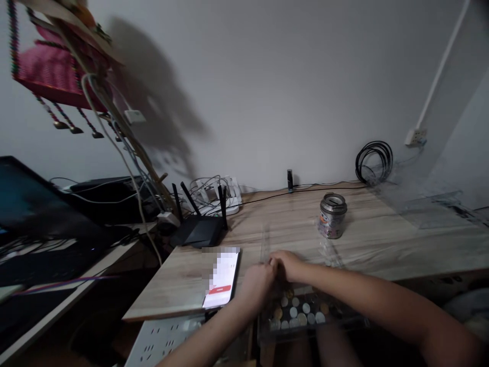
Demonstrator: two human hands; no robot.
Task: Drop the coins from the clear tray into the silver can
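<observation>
My left hand (256, 286) and my right hand (289, 266) meet at the near edge of the wooden desk (367, 244), fingers curled together just above a clear tray (267, 334) that holds several coins (298, 313). Whether either hand pinches a coin is hidden by the fingers. A smartphone (222, 278) with a lit white screen lies flat just left of my left hand. A metal tin with a slotted lid (332, 215) stands upright on the desk beyond my right hand.
A black router with antennas (198, 229) and a tangle of cables sit at the back left. A white power strip (160, 340) lies below the desk edge. A coiled black cable (374, 162) hangs on the wall. A dark monitor (34, 214) stands far left.
</observation>
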